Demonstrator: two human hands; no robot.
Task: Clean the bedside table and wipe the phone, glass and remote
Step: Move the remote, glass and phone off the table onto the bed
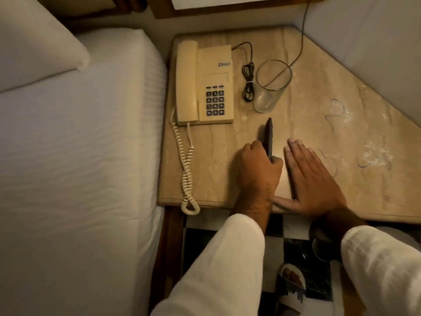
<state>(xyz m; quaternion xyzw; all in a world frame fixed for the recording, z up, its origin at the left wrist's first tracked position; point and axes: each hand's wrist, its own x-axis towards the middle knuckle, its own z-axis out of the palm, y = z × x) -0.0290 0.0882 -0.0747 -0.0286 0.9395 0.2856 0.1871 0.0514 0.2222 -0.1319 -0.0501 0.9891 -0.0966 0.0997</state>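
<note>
my L hand clamped on remote, tilted on edge on tabletop | R hand flat, fingers spread, just beside remote | phone & glass behind, untouched

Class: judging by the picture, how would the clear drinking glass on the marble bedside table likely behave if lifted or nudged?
The clear drinking glass looks thin-walled and empty, so probably light and fragile. Being tall and narrow, it may tip if nudged near its rim. The smooth marble bedside table might let it slide.
</note>
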